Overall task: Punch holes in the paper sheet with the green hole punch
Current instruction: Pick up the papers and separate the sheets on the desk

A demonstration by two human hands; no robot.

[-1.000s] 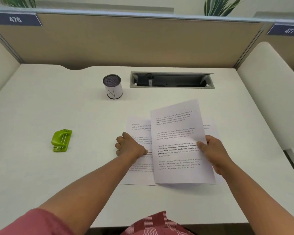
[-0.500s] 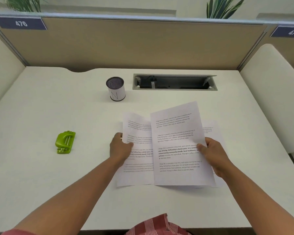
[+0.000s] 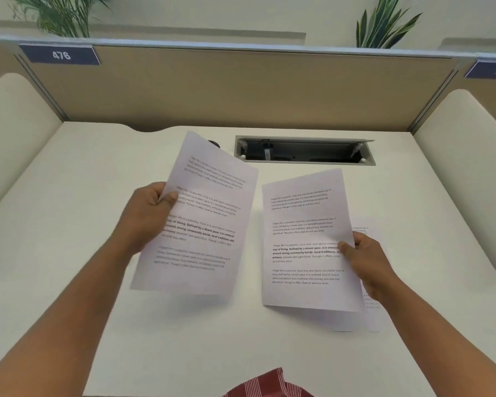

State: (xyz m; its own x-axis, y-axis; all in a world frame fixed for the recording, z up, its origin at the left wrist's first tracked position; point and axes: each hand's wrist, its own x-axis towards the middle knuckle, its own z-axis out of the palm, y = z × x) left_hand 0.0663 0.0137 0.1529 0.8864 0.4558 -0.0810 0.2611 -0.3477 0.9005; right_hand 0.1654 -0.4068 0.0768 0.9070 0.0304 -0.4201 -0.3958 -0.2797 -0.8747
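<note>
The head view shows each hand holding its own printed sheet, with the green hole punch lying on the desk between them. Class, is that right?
Not quite. In the head view the left hand and right hand each hold a printed sheet, but no green hole punch shows anywhere; only bare desk lies between them.

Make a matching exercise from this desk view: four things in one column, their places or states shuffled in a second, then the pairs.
1. left sheet
2. right sheet
3. cable tray
4. sign 476

A. recessed in the desk, lid open
B. on the divider, upper left
C. held by the right hand
D. held by the left hand

Pairs: 1-D, 2-C, 3-A, 4-B
</note>
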